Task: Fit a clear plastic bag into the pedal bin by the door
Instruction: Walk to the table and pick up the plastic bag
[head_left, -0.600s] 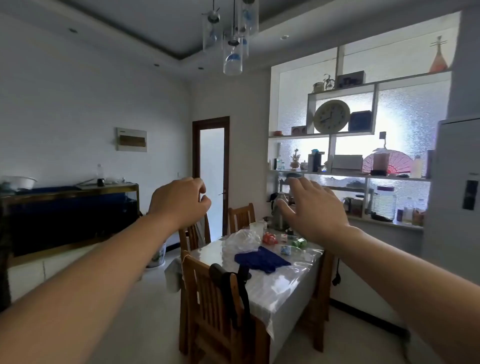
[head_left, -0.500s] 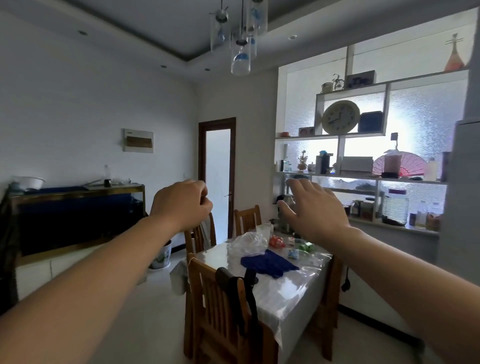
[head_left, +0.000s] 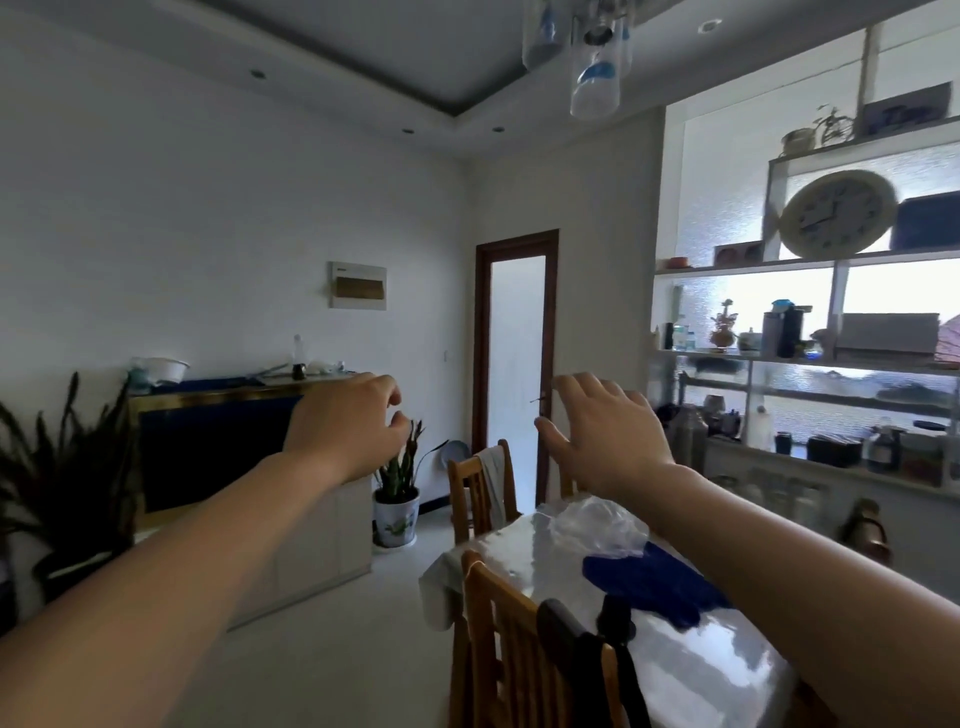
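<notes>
A crumpled clear plastic bag (head_left: 597, 525) lies on the dining table (head_left: 524, 556), next to a blue cloth (head_left: 649, 582). My left hand (head_left: 343, 421) is raised in front of me, fingers loosely curled with a gap to the thumb, holding nothing. My right hand (head_left: 608, 431) is raised at the same height above the bag, fingers spread and empty. The door (head_left: 517, 374) stands at the far end of the room. A pale rounded object (head_left: 457, 451) beside it, mostly hidden by a chair, may be the bin; I cannot tell.
Wooden chairs (head_left: 483, 488) stand at the table's far end, another (head_left: 509, 649) close to me with a dark strap over it. A potted plant (head_left: 397, 499), a dark cabinet (head_left: 218, 441) and a large plant (head_left: 67, 478) line the left wall. Shelves (head_left: 810, 364) fill the right.
My view has swung left and slightly forward, bringing the plants and the floor by the door into sight. Both hands stay raised; the left has loosened from a closed curl.
</notes>
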